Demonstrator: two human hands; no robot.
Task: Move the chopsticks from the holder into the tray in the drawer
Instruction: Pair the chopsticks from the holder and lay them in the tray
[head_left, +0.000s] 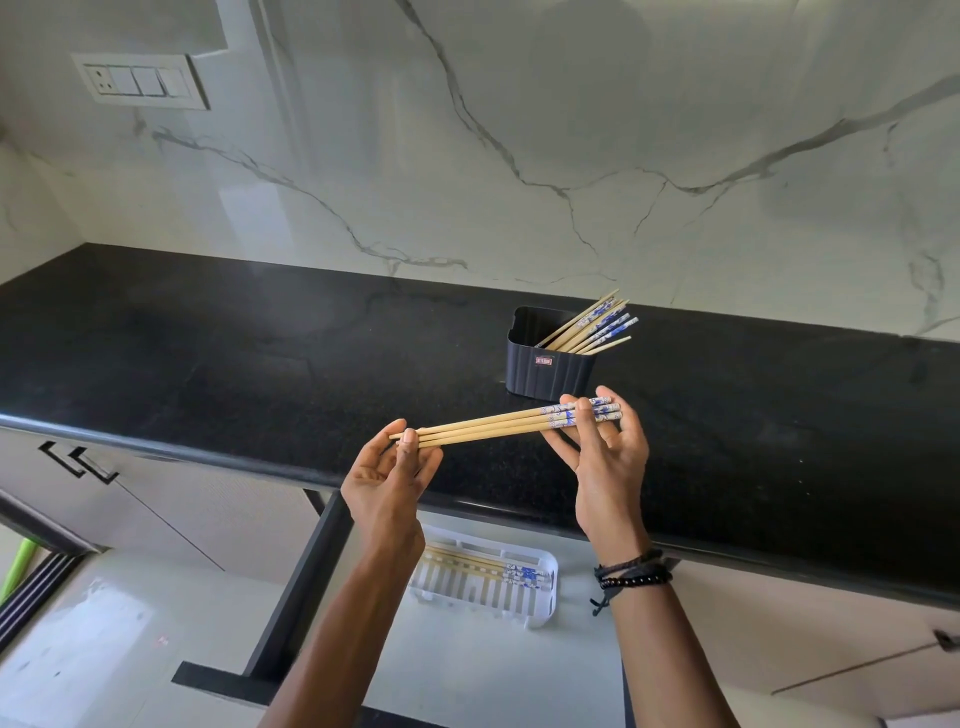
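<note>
While several chopsticks lean in the black holder on the counter, I judge the job partly done — a few laid sticks already rest in the white tray inside the open drawer. My left hand pinches the plain tips of a held bundle; my right hand grips its patterned ends, level above the counter's front edge. That edge sits close over the tray's far side — I'd draw the bundle toward me before lowering.
</note>
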